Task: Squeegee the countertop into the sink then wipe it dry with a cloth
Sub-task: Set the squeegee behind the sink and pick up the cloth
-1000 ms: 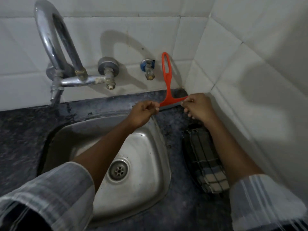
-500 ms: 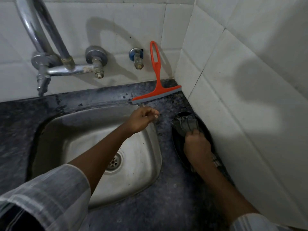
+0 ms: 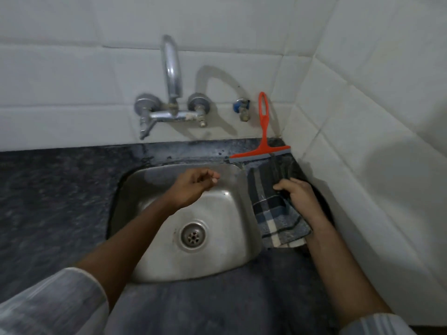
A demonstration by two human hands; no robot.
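An orange squeegee [image 3: 263,131] leans upright against the back wall, its blade on the dark speckled countertop [image 3: 55,201] behind the sink's right corner. A steel sink [image 3: 145,187] with a round drain fills the middle. A dark checked cloth [image 3: 271,209] lies spread on the narrow strip of counter right of the sink. My right hand [image 3: 300,194] grips the cloth near its middle. My left hand [image 3: 196,184] hovers over the sink's back part, fingers loosely curled, holding nothing.
A chrome wall tap [image 3: 171,76] arches over the sink from the back wall. A small blue-handled valve [image 3: 242,107] sits beside the squeegee. White tiled walls [image 3: 362,117] close in the right side and the back.
Both hands let go of the squeegee, which now leans against the wall. My right hand came down onto the cloth and took hold of it. My left hand drew back over the sink.
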